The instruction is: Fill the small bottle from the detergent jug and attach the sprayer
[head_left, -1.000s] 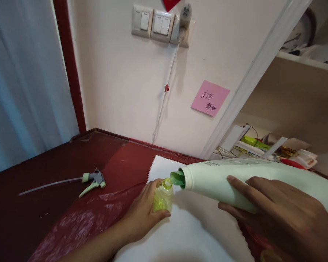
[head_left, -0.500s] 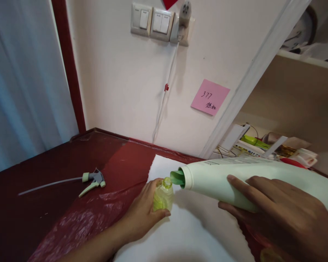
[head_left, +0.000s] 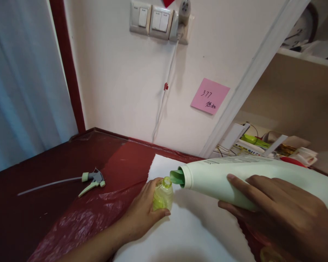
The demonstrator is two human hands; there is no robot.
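My left hand (head_left: 142, 213) is wrapped round a small see-through yellow-green spray bottle (head_left: 164, 198), its neck uncapped and upright. My right hand (head_left: 284, 211) grips a large pale green detergent bottle (head_left: 221, 176), tipped nearly level with its mouth to the left. The green pouring spout in that mouth sits right beside the small bottle's rim. Whether liquid is flowing between them I cannot tell. Off to the left, a trigger spray head (head_left: 94, 180) with a long dip tube lies on the dark red table.
Under the bottles lies a white cloth or paper sheet (head_left: 191, 229) over red plastic film (head_left: 90, 214). Behind is a wall with switches (head_left: 160, 22), a plugged-in cord (head_left: 164, 96) and a pink note (head_left: 210, 96). A cluttered shelf stands at the right, a blue curtain (head_left: 24, 83) at the left.
Both hands and bottles hold nearly the same place. The view has shifted very slightly; nothing was taken hold of or let go.
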